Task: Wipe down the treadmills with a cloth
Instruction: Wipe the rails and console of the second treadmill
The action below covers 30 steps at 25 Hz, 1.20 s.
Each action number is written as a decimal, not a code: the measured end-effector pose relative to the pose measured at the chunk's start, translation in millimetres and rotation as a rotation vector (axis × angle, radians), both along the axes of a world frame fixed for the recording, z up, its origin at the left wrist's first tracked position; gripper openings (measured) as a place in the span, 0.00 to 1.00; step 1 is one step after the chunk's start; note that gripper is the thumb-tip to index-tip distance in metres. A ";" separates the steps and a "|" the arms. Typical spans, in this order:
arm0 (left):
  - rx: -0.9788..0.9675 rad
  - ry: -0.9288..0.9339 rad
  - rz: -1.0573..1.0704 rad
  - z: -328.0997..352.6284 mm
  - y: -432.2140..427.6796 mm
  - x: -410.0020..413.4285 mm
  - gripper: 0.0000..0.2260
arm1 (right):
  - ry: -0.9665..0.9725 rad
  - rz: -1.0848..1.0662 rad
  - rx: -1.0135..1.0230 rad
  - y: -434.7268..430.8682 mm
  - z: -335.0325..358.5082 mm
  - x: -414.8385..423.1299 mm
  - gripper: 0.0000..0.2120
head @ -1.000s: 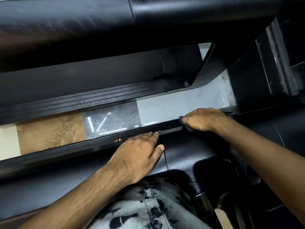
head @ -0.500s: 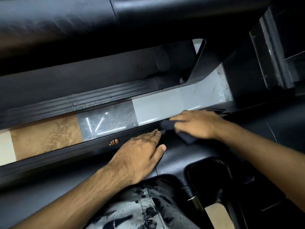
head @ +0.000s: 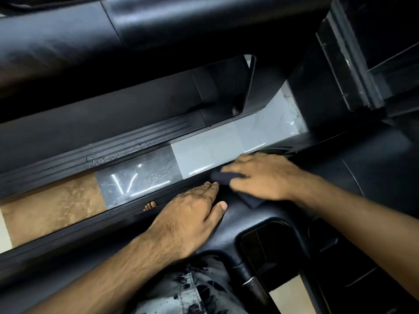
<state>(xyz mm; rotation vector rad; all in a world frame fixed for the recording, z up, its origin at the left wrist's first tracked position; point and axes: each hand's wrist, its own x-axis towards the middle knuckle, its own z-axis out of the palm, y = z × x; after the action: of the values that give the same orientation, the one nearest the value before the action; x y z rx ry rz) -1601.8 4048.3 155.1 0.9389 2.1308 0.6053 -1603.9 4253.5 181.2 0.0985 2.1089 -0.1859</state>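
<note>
Hands apart: left [head: 192, 214] flat on treadmill [head: 260, 220], right [head: 260, 177] over half-hidden cloth [head: 251, 201].

Dim overall; black surfaces swallow detail. Bright streaks of glare reflect off the glossy floor tiles [head: 140, 177] at centre. Frame edges curve and blur slightly.

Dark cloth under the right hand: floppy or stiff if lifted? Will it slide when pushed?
Probably floppy: the cloth lies flattened and folded under the right hand. Likely light, since it looks thin. It should slide readily on the black treadmill cover, though that textured plastic may drag it a little.
</note>
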 end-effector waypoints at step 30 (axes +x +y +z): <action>0.092 -0.050 -0.094 -20.8 82.4 -4.9 0.30 | -0.012 -0.099 0.166 87.1 -4.4 -1.0 0.21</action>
<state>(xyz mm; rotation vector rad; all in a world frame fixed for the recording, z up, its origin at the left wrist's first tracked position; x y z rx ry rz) -1606.7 4130.7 134.3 1.0577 2.0171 0.6772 -1604.9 4340.7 176.8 0.3025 2.1067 -0.0688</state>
